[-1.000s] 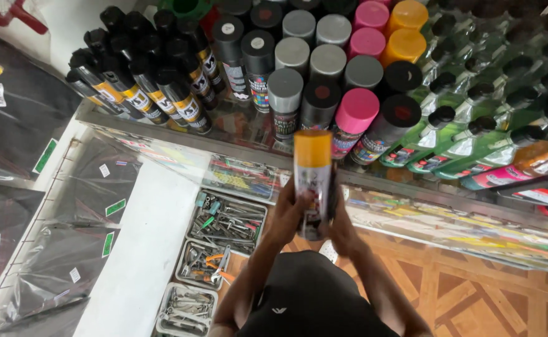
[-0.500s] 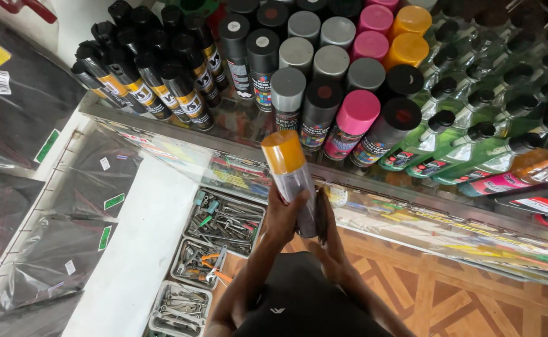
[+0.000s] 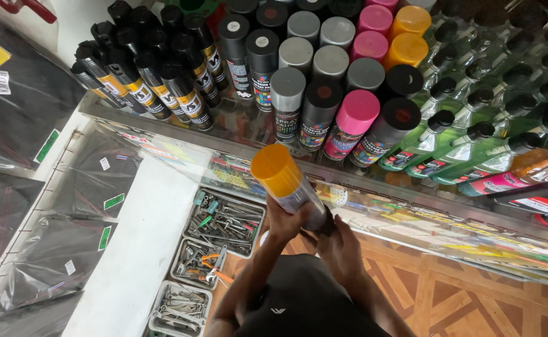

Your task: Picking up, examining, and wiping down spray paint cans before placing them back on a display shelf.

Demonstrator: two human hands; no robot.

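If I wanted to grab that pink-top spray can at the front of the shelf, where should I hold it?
Hold the pink-top can around its round body just under the cap, coming from the front, the person's side. It leans toward the viewer in the front row, so that side is open. A black can and a black-top can crowd its sides, and more cans stand behind.

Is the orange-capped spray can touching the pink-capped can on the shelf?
Apart. The head view shows the orange-capped spray can gripped in the left hand, raised in front of the shelf edge, with open space between it and the pink-capped can.
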